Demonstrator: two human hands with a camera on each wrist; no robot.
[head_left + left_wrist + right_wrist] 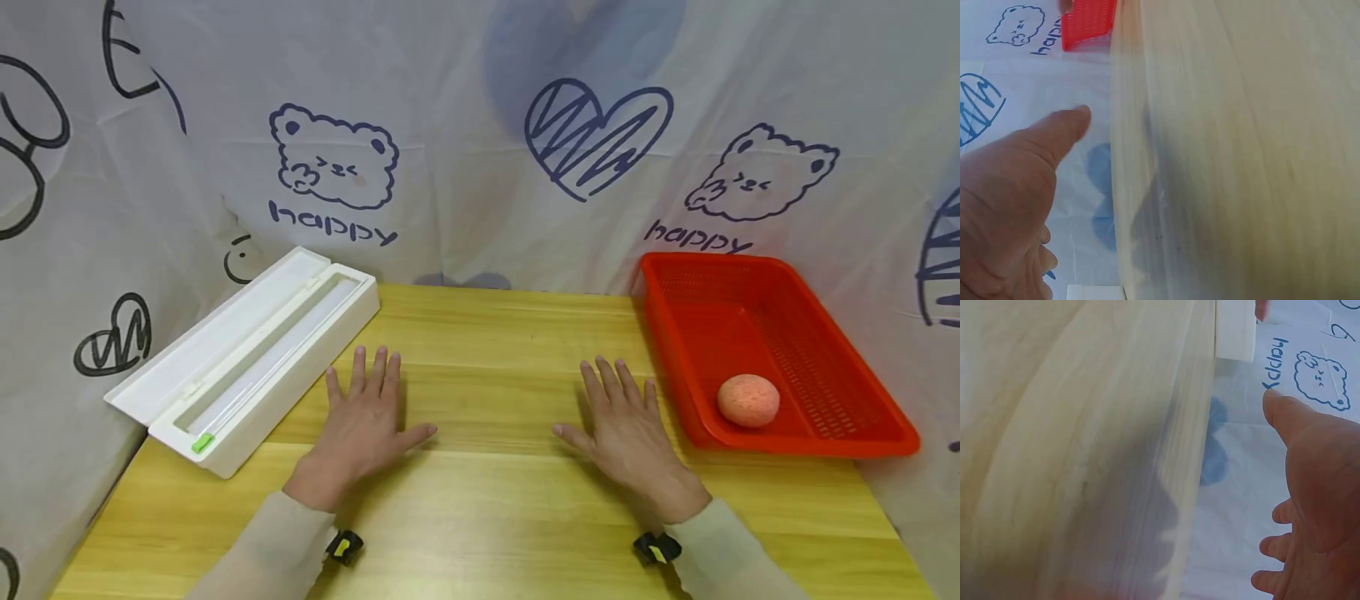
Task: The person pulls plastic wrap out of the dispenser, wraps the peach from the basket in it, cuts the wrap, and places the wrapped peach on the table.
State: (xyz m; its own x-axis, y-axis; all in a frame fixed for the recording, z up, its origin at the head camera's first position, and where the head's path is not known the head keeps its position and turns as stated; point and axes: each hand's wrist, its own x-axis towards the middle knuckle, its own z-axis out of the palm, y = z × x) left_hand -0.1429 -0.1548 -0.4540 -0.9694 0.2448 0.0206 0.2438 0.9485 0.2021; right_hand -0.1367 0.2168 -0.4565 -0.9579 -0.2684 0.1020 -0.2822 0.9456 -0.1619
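Note:
My left hand (pixel 362 429) is palm down over the wooden table (pixel 480 517), fingers straight and thumb out to the right. Just left of it lies a long white box (pixel 300 367) with its lid (pixel 232 333) swung back. A clear cover and a green slider (pixel 202 442) show along its top. My right hand (pixel 628 433) mirrors the left, palm down, fingers extended, holding nothing. Beside it stands a red plastic basket (pixel 678 392) with a pinkish, round, speckled object (pixel 748 400) in its near left corner. The wrist views show each thumb (pixel 1066 134) stretched out.
A white cloth (pixel 465 100) printed with bears, hearts and the word happy hangs behind the table and along its sides. The box is near the table's left edge, the basket near its right edge. A black strap device (pixel 345 547) sits at each wrist.

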